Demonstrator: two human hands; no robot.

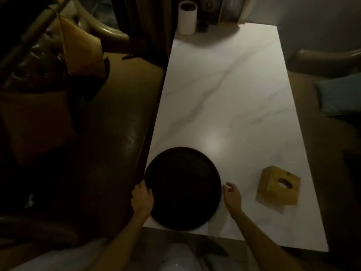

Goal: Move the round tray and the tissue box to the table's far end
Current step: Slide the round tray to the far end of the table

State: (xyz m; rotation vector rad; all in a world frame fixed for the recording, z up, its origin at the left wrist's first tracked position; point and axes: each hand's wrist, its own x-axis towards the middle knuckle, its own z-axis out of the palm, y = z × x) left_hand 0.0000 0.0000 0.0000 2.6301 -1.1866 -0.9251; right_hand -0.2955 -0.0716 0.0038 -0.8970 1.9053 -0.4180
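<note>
Dimly lit room, long white marble-look tabletop [230,90] running away from the person. Round tray [182,188], dark, flat on the near left corner of the tabletop, its left rim at the tabletop's left edge, its near rim close to the near edge. Left hand [142,198] on the tray's left rim, fingers curled over the edge; grip looks closed on the rim, though the dark makes the finger contact hard to read. Right hand [231,196] just beside the tray's right rim, fingers loosely curled and open, holding nothing; cannot tell if fingertips touch the rim. Both forearms bare, reaching in from the near end.

Tissue box [278,185], tan wood-coloured, sits on the near right part of the tabletop, well apart from the tray, turned at an angle to the tabletop edges, oval slot on top with a bit of white tissue showing. Neither hand touches it.

Far end of the tabletop: white cylinder container [187,17] standing upright at the far left corner, small dark item beside it, too dim to identify. Glare spot on the tabletop just beyond the tray. Dark brown bench seat [109,118] along the left side, tan cushion [82,49] on it. Blue-grey cushion [340,98] on seating at right.
</note>
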